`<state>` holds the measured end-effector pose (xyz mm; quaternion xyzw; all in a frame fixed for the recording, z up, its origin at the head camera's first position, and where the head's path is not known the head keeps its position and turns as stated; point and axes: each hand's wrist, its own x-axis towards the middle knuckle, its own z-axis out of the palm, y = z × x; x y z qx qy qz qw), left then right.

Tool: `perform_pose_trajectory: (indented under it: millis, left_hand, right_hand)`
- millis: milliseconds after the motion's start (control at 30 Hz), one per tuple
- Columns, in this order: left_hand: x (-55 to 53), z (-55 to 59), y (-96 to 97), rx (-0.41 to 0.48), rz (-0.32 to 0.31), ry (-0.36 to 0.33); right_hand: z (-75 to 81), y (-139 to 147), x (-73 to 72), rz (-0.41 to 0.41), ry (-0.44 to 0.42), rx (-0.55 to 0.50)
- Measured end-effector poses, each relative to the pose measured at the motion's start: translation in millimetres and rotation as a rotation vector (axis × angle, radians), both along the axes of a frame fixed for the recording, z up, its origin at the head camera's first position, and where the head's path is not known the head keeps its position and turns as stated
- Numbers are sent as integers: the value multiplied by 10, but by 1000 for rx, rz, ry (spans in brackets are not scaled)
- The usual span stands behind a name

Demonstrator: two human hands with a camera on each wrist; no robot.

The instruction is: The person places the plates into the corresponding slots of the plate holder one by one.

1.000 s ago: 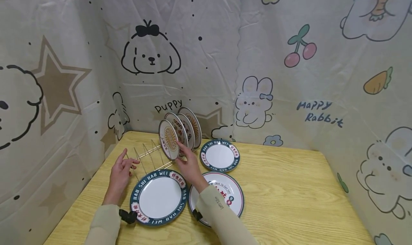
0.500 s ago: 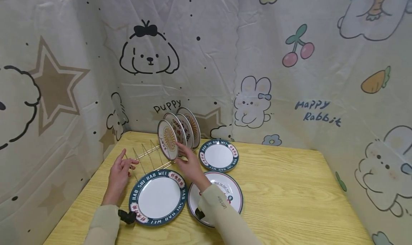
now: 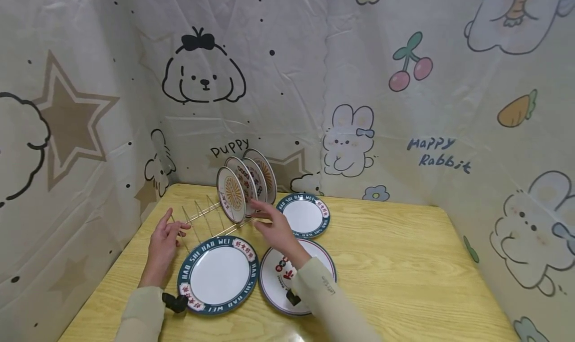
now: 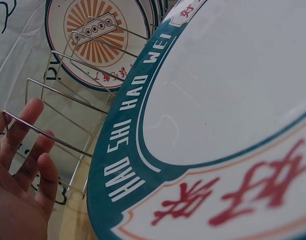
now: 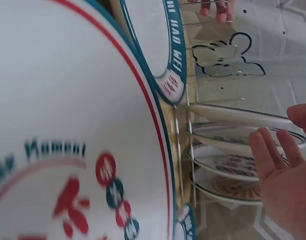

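Note:
A gold wire dish rack [image 3: 218, 230] stands at the table's back left. Several patterned plates stand upright at its far end, the nearest bearing an orange sunburst [image 3: 231, 194]. My right hand [image 3: 277, 232] is beside these plates, fingers loosely extended. In the right wrist view, the right hand's thumb and fingers [image 5: 280, 150] overlap the plates' edges without gripping. My left hand [image 3: 162, 244] is at the rack's near end. The left wrist view shows its loosely bent fingers [image 4: 45, 175] right at the end wire [image 4: 47, 134], which crosses in front of them.
A large green-rimmed plate [image 3: 220, 274] lies before the rack. To its right lies a white plate [image 3: 323, 262] with red print, partly under my right sleeve. A smaller green-rimmed plate [image 3: 305, 214] is behind it. Patterned cloth [image 3: 287, 82] hangs around the wooden table [image 3: 395, 267].
My right hand has drawn back to the right from the front upright plate, its fingers coming off the rim. The left hand stays at the rack's end. The head view has shifted slightly.

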<state>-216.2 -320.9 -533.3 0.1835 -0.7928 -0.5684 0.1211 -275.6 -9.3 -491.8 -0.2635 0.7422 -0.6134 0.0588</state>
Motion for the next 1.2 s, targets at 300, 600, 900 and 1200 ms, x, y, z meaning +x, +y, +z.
perform_pose_trajectory:
  millis: [300,600,900,1200]
  left_hand:
    - [14,25,3,15,1,-5]
    - [17,27,5,6,22,-14]
    - [11,17,13,7,23,1]
    - [12,22,29,11,24,4]
  right_hand:
    - [108,468,-103,-101,-18,44]
    - [50,979,-428,-360,-86,59]
    - [-118,1395,-580,-597,-304,25]
    - [-342,1535,-584,-648,-371,54]
